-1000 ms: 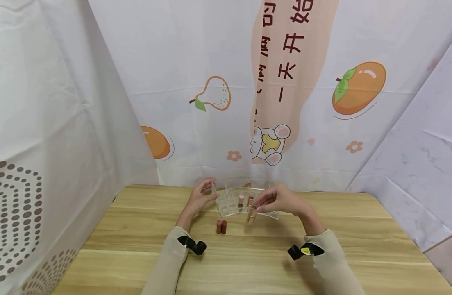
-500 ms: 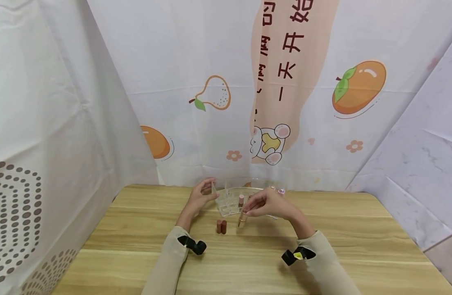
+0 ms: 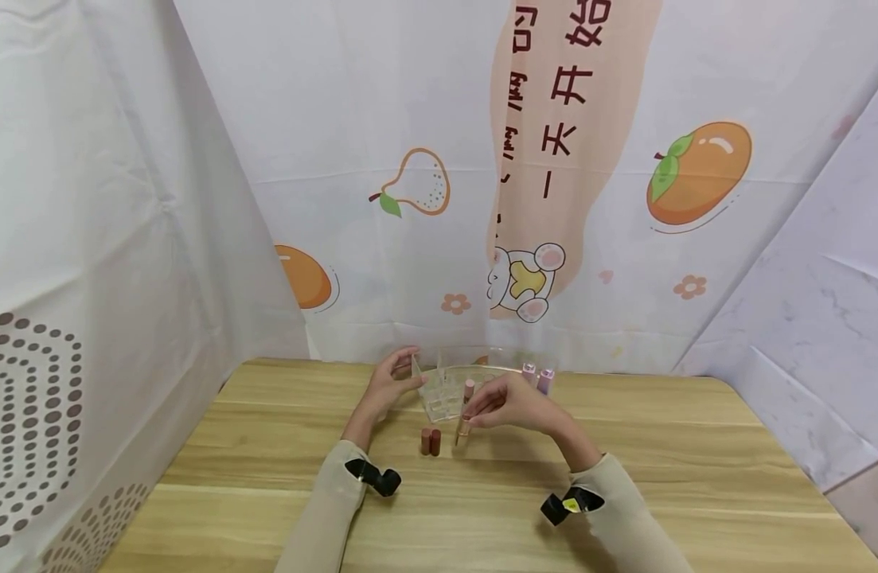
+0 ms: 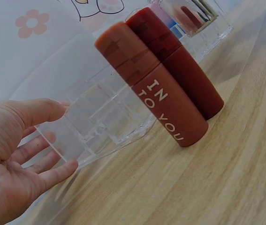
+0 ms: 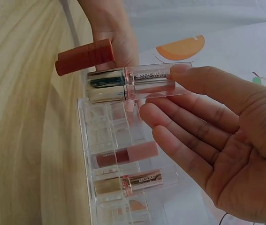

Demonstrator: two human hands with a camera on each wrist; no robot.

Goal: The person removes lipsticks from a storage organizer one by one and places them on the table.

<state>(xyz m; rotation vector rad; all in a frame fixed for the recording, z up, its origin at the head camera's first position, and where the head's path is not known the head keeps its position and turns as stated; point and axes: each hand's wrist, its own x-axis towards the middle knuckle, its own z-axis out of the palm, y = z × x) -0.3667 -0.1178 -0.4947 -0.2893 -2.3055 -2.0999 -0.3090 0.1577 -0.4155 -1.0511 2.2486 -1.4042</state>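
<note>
My left hand (image 3: 393, 383) grips the left end of a clear acrylic lipstick organizer (image 4: 83, 140), thumb on one side of its end wall and fingers on the other. Between thumb and fingers my right hand (image 3: 513, 404) pinches a lipstick (image 5: 105, 85) with a shiny gold base and clear upper part. The lipstick is in front of the organizer, base downward. To its left on the table, two lip tubes stand upright side by side: a brownish-red one (image 4: 163, 98) lettered "IN TO YOU" and a darker red one (image 4: 193, 77).
In the organizer's slots stand a pink-capped lip tube (image 5: 123, 155) and another gold-based lipstick (image 5: 140, 183). Two pale purple-pink tubes (image 3: 545, 380) are at its right end. Behind the wooden table (image 3: 439, 517) hangs a printed white curtain (image 3: 381, 270).
My right hand has moved left with the lipstick, toward the two red lip tubes. The purple-pink tubes at the right have come into view behind it. My left hand keeps its place.
</note>
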